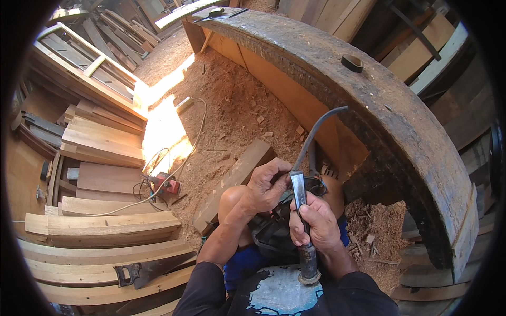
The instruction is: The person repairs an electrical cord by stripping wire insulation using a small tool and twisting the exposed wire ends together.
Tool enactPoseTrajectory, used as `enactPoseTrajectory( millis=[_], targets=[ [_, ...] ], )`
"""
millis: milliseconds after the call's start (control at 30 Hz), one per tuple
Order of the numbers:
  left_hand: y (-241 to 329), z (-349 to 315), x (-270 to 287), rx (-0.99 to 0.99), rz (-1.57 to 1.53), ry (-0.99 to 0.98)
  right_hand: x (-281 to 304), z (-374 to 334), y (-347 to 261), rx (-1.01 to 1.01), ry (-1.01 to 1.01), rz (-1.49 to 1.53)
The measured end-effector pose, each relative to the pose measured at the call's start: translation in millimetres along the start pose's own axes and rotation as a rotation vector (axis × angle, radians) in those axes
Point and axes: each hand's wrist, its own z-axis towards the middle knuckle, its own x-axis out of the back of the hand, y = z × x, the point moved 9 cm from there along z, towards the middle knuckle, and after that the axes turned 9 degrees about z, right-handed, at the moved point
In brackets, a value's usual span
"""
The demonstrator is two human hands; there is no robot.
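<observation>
the right hand (314,224) is closed in a full fist round the dark worn handle of a steel chisel (301,221), which stands nearly upright with its mushroomed butt end lowest, close to the person's chest, and its flat grey blade pointing up. the left hand (268,185) pinches the upper part of that blade between thumb and bent fingers, right where a thick black rubber cable (315,134) rises and curves away up and to the right. just behind the chisel, under both hands, sits a dark power tool (274,226) resting on the person's lap; what kind of tool it is i cannot tell. up and right of the chisel arches a heavy, weathered grey workbench top (400,126), with a small black ring of tape (352,63) lying on it. left of the chisel a pale wooden block (234,181) lies on the sawdust-covered floor (232,105). further left of the chisel sit a small red electric tool (163,184) with its white cord, stacks of pale planks (105,139), and lower down a hand saw (150,271) with a black handle lying on curved boards.
</observation>
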Motion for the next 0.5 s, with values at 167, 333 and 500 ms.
enactPoseTrajectory(
  millis=[167,333,500],
  targets=[
    [3,0,0,-0.053,0.062,0.016,-1,0,0,0.008,-0.003,0.028],
    [0,1,-1,-0.038,0.013,0.017,-2,1,1,0.015,-0.014,0.065],
    [-6,-2,-1,0.023,-0.065,0.017,-1,1,2,0.025,-0.003,0.083]
  ],
)
